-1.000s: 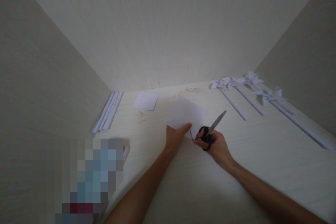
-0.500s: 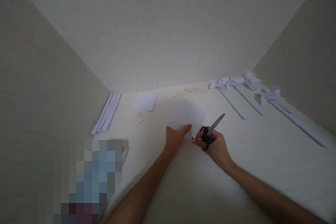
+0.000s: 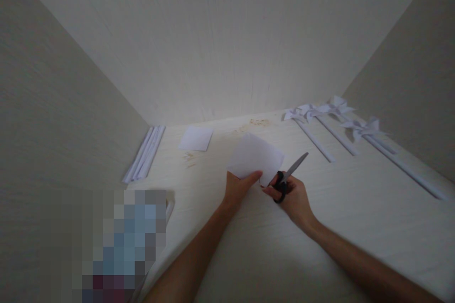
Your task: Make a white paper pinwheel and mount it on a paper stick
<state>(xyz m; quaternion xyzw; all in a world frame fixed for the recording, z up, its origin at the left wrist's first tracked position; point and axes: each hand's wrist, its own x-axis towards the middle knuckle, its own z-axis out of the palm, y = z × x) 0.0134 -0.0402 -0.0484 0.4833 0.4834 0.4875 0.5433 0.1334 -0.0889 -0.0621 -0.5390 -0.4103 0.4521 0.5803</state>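
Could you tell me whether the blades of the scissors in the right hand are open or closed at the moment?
Closed: the scissors in the right hand show one narrow grey blade, no V-shaped gap.

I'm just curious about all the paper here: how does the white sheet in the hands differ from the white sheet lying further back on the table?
The held sheet is lifted off the table, pinched at its near edge by the left hand; the far sheet lies flat and untouched. The held sheet looks larger, perhaps only because it is closer. The scissors in the right hand are beside the held sheet, well away from the far one. Both are plain white and roughly four-sided.
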